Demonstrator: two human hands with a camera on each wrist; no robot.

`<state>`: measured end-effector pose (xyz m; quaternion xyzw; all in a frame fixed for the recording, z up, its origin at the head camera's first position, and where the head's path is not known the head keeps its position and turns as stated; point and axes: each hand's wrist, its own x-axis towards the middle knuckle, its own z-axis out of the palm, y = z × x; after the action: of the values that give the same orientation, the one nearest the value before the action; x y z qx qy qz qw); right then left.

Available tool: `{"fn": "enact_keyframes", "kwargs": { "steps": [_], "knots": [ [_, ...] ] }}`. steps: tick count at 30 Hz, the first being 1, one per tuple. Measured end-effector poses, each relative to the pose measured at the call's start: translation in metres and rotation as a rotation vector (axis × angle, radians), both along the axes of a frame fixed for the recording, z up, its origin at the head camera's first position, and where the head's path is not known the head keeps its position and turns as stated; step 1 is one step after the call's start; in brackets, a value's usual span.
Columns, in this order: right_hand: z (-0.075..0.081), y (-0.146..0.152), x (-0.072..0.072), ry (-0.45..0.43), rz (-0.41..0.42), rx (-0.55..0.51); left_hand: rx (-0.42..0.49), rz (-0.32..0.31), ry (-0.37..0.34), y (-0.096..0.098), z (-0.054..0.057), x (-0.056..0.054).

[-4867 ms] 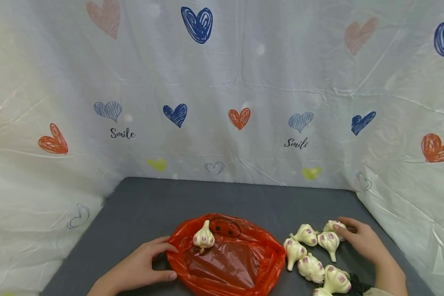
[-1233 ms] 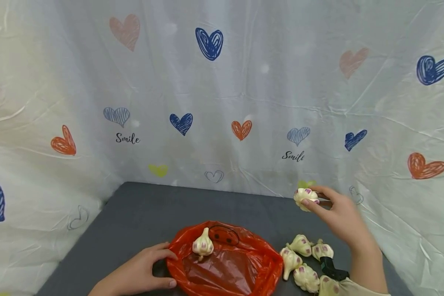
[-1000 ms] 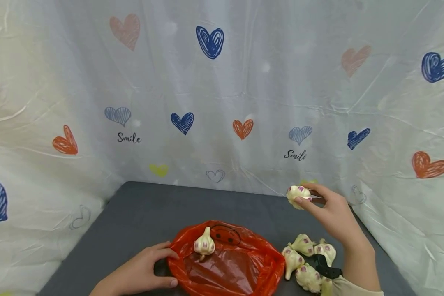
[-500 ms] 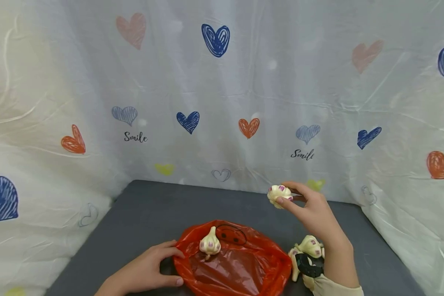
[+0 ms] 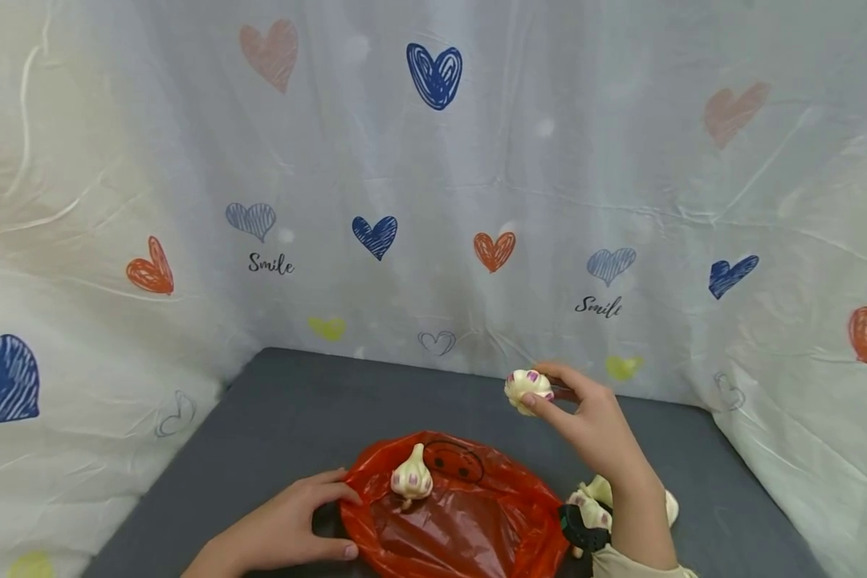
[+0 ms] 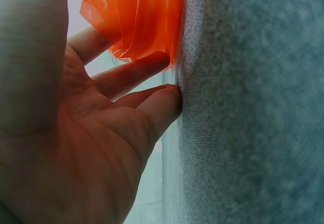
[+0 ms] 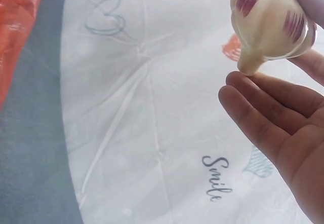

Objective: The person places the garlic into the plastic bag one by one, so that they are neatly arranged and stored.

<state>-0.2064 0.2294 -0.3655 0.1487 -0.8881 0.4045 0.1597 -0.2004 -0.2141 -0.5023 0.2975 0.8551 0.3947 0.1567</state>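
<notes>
A red plastic bag (image 5: 470, 530) lies with its mouth spread on the dark table, one garlic bulb (image 5: 412, 475) inside near its far left rim. My left hand (image 5: 289, 522) rests at the bag's left side, fingers touching the rim and thumb apart from them. In the left wrist view those relaxed fingers (image 6: 134, 74) lie against the orange-red plastic. Raised beyond the bag's far right side, my right hand (image 5: 585, 421) pinches another garlic bulb (image 5: 527, 391) between thumb and fingers. In the right wrist view this bulb (image 7: 268, 21) shows purple streaks.
Several more garlic bulbs (image 5: 591, 506) lie right of the bag, partly hidden by the right forearm and its black wrist strap (image 5: 581, 530). A white curtain (image 5: 433, 160) printed with hearts hangs behind and beside the table (image 5: 318, 393).
My right hand has picked a garlic bulb out of the group on the right, lifted it and carried it left. The left hand stays at the bag; the head view has shifted slightly.
</notes>
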Motion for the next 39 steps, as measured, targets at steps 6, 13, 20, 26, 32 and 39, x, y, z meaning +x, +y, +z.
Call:
{"fn": "enact_keyframes", "kwargs": {
  "steps": [6,13,20,26,32,39],
  "knots": [
    [-0.006,-0.007,-0.003,0.003,0.002,-0.006,0.008,-0.003,-0.002,0.001,0.003,0.0],
    [-0.013,-0.019,-0.01,0.03,0.034,-0.047,-0.002,0.002,0.012,0.0,0.002,0.0],
    [-0.02,-0.032,-0.012,0.007,0.069,-0.052,-0.011,0.008,0.012,0.001,0.001,0.0],
    [-0.025,-0.044,-0.014,-0.044,0.104,-0.058,-0.006,0.005,-0.002,0.0,-0.001,-0.001],
    [-0.032,-0.053,-0.018,-0.096,0.157,-0.066,-0.014,0.01,-0.008,0.0,-0.002,-0.001],
    [-0.04,-0.058,-0.022,-0.109,0.196,-0.06,-0.022,-0.005,0.019,0.0,-0.001,-0.001]
  ]
}}
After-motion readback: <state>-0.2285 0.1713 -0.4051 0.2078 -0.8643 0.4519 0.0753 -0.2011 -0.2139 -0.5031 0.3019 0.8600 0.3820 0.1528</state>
